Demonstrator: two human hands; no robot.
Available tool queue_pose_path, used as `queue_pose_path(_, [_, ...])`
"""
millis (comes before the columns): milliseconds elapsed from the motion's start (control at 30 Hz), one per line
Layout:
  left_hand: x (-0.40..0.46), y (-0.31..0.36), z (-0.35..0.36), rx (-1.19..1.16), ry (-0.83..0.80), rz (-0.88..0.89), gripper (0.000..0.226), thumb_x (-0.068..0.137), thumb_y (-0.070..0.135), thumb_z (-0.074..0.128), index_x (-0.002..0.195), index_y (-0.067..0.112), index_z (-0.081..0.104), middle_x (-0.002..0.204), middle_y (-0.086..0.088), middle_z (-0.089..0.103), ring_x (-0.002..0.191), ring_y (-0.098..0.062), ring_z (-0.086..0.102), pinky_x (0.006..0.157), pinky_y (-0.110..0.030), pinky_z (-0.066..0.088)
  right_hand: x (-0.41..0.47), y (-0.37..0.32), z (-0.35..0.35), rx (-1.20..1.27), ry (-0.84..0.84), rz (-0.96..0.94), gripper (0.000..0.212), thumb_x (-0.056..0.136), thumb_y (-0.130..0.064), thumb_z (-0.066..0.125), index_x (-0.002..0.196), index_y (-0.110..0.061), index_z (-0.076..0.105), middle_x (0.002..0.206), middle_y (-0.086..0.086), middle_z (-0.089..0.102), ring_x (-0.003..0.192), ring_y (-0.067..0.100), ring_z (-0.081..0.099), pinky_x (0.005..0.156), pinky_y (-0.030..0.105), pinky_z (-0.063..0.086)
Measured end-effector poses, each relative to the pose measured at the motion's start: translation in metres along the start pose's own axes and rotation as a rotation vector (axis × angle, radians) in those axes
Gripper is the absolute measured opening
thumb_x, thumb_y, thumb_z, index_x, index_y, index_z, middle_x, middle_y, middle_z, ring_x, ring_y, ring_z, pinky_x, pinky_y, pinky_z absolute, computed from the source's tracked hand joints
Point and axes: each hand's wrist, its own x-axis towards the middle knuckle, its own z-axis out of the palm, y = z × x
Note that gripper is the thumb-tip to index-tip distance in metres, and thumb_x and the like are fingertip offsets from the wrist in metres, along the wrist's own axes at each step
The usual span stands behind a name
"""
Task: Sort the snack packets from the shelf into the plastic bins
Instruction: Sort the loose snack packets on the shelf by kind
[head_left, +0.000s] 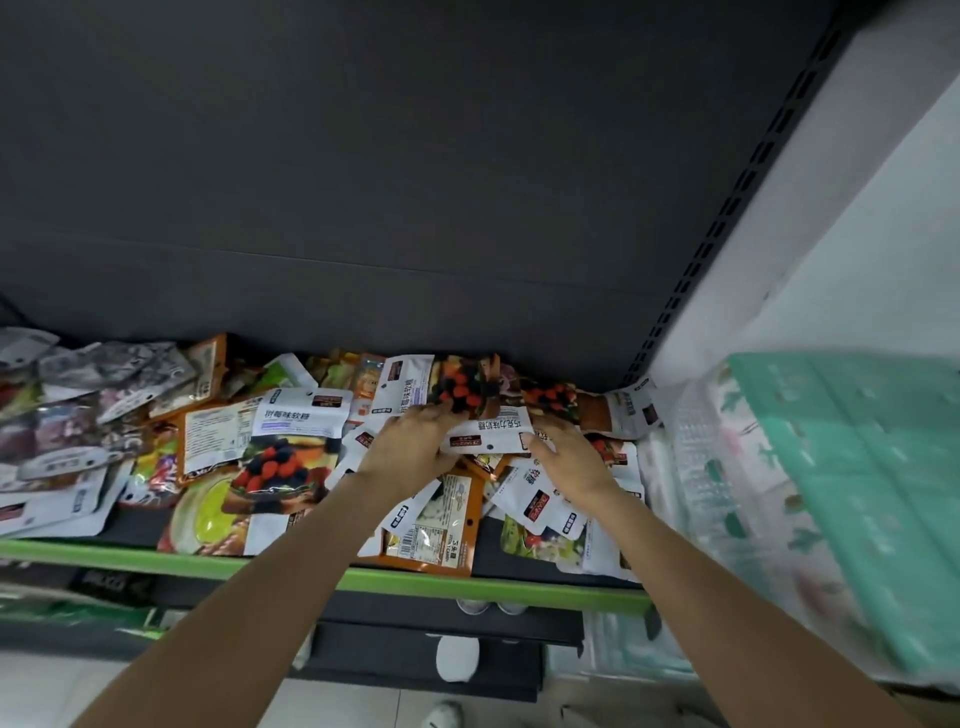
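Both my arms reach over the green-edged dark shelf (493, 584) into the heap of glossy foil and paper snack packets (270, 447) that covers it from end to end. My left hand (410, 441) has its fingers curled round the lower edge of a white-headed packet printed with red and black berries (470, 395), near the back of the pile, and I cannot tell whether it holds more than that one. My right hand (566, 454) lies just beside it with the fingers bent down onto the packets and the thumb pressed on the corner of a white packet with a dark label (491, 434); this packet lies between my two hands and touches both. An orange-bordered packet with a barcode (441, 530) lies below my left wrist and hangs over the front edge of the shelf. To my right stand the translucent plastic bins with mint-green lids (852, 467), blurred, close to the end of the shelf. Below the shelf my white shoes (457, 657) show on the floor.
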Motion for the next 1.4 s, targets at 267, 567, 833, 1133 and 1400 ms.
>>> queue_pose_path(267, [-0.002, -0.003, -0.003, -0.237, 0.01, 0.14, 0.026, 0.096, 0.016, 0.053, 0.118, 0.019, 0.067, 0.125, 0.004, 0.062, 0.117, -0.012, 0.056, 0.1, -0.021, 0.038, -0.001, -0.011, -0.01, 0.132, 0.003, -0.055, 0.055, 0.099, -0.034, 0.045, 0.149, -0.027, 0.025, 0.149, 0.004, 0.038, 0.136, 0.022, 0.037, 0.107, 0.031, 0.031])
queue_pose_path(567, [0.014, -0.01, -0.004, -0.174, 0.016, 0.013, 0.063, 0.09, 0.035, 0.06, 0.146, 0.026, 0.033, 0.152, 0.002, 0.031, 0.14, -0.02, 0.028, 0.112, -0.043, 0.03, 0.007, -0.013, -0.001, 0.264, 0.193, 0.073, 0.041, 0.087, 0.002, 0.062, 0.127, -0.004, 0.057, 0.122, 0.014, 0.061, 0.101, 0.019, 0.057, 0.091, 0.02, 0.04])
queue_pose_path(833, [0.006, -0.02, 0.0, -0.032, -0.06, -0.252, 0.068, 0.093, 0.05, 0.048, 0.15, 0.027, 0.018, 0.157, 0.002, 0.018, 0.143, -0.022, 0.019, 0.112, -0.044, 0.026, -0.005, -0.003, -0.008, -0.32, 0.305, 0.156, 0.053, 0.088, 0.003, 0.051, 0.136, -0.017, 0.047, 0.139, 0.016, 0.039, 0.128, 0.032, 0.038, 0.102, 0.038, 0.043])
queue_pose_path(1133, [-0.006, -0.023, -0.003, -0.055, -0.067, -0.34, 0.058, 0.099, 0.035, 0.043, 0.149, 0.037, 0.014, 0.156, -0.005, 0.02, 0.143, -0.031, 0.019, 0.109, -0.052, 0.032, 0.01, -0.021, 0.014, -0.413, 0.027, -0.046, 0.059, 0.099, -0.042, 0.036, 0.151, -0.026, 0.013, 0.16, 0.0, 0.005, 0.147, 0.024, 0.008, 0.113, 0.051, 0.027])
queue_pose_path(1400, [-0.007, 0.004, 0.006, 0.056, -0.075, -0.197, 0.076, 0.087, 0.057, 0.051, 0.149, 0.031, 0.015, 0.159, 0.001, 0.003, 0.146, -0.024, 0.001, 0.115, -0.049, 0.013, -0.005, 0.011, 0.001, -0.42, -0.006, 0.098, 0.06, 0.101, -0.045, 0.028, 0.152, -0.024, 0.004, 0.16, 0.001, -0.009, 0.147, 0.024, -0.005, 0.116, 0.051, 0.02])
